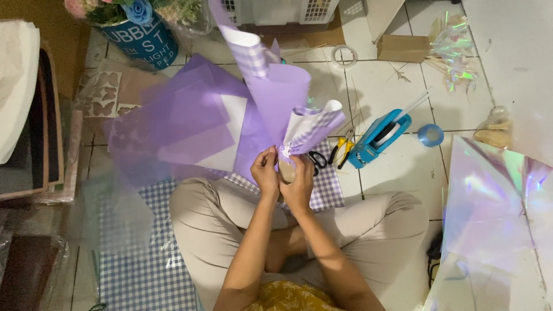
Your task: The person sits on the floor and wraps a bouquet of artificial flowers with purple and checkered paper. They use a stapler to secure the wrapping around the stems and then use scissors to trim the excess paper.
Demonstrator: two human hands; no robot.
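I sit cross-legged on a tiled floor, holding a paper-wrapped bouquet [276, 98] upright in front of me. Its wrap is purple sheet with lilac-and-white checked paper folded in. My left hand [265, 171] and my right hand [299, 183] both pinch the narrow neck of the wrap, fingers closed around it, touching each other. Whatever is inside the wrap is hidden. Loose purple translucent sheets [173, 132] spread to the left of the bouquet.
A blue tape dispenser [378, 137], a blue tape roll [430, 135], scissors [315, 159] and yellow-handled pliers [343, 150] lie right of my hands. Checked paper [144, 276] covers the floor under my legs. Iridescent film [495, 219] lies right; a flower bucket [138, 34] stands far left.
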